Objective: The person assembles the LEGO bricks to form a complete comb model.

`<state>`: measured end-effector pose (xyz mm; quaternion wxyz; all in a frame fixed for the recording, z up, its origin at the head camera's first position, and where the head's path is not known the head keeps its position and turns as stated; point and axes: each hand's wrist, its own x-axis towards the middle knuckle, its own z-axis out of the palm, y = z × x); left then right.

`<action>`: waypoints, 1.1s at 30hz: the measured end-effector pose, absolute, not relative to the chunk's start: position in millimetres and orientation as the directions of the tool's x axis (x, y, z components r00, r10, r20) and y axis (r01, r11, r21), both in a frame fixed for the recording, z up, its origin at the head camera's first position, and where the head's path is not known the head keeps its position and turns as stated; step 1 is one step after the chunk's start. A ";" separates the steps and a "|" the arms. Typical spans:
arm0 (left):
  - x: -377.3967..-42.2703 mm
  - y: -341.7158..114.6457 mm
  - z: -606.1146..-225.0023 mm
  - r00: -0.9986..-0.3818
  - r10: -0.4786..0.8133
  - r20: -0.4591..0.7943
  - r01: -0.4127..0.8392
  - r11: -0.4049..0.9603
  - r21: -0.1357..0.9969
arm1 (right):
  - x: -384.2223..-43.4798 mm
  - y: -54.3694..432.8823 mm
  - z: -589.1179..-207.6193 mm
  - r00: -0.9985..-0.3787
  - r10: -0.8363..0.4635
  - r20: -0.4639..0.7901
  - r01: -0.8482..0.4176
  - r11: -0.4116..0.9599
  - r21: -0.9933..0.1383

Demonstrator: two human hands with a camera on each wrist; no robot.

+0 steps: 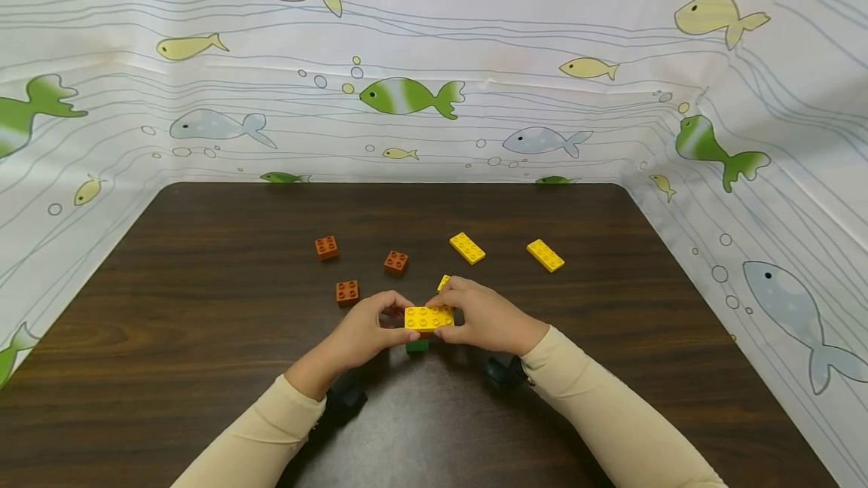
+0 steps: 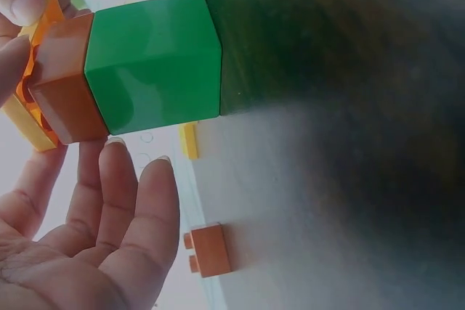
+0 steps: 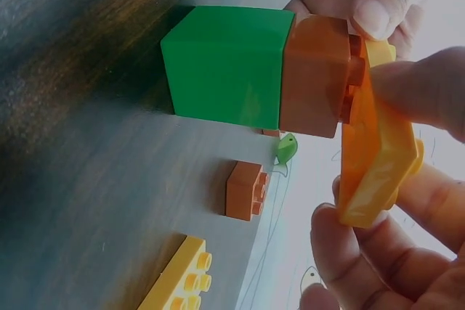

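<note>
Left hand, right hand pinch yellow plate, tilted over brown brick; likely seating step; next: level, press; spare plate at one o'clock

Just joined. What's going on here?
A person's left hand and right hand hold a yellow eight-stud plate over a brown brick on a green block. The plate is tilted, with brown studs showing beneath, so it isn't fully seated. Three other brown bricks and three yellow pieces lie on the dark table.
</note>
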<state>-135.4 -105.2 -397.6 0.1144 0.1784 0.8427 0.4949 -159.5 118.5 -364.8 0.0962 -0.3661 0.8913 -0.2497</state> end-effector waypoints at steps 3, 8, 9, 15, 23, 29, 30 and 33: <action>-135.4 -105.2 -397.5 -0.908 0.419 -0.015 0.191 0.445 0.875 | -159.7 118.5 -364.6 -0.715 -0.699 0.009 -0.602 0.610 -0.515; -135.7 -104.7 -397.9 -0.907 0.421 -0.005 0.209 0.460 0.863 | -158.6 118.8 -365.3 -0.717 -0.697 0.011 -0.603 0.612 -0.511; -135.7 -104.6 -398.0 -0.908 0.420 -0.002 0.213 0.466 0.859 | -158.2 118.8 -365.6 -0.716 -0.698 0.014 -0.606 0.611 -0.509; -134.7 -103.6 -397.2 -0.913 0.408 -0.001 0.216 0.485 0.847 | -156.1 118.8 -367.7 -0.708 -0.705 0.040 -0.628 0.602 -0.494; -135.6 -103.1 -396.7 -0.909 0.417 0.011 0.233 0.485 0.843 | -156.5 119.3 -370.2 -0.713 -0.700 0.038 -0.607 0.590 -0.533; -134.7 -103.0 -396.9 -0.909 0.415 -0.020 0.197 0.472 0.859 | -158.7 119.4 -372.3 -0.716 -0.698 0.031 -0.577 0.567 -0.588; -134.5 -103.2 -397.4 -0.909 0.417 -0.025 0.191 0.468 0.862 | -159.0 119.4 -373.0 -0.716 -0.698 0.029 -0.574 0.564 -0.593; -134.5 -105.0 -399.0 -0.902 0.431 -0.031 0.191 0.462 0.866 | -159.1 118.6 -374.3 -0.716 -0.698 0.018 -0.565 0.565 -0.601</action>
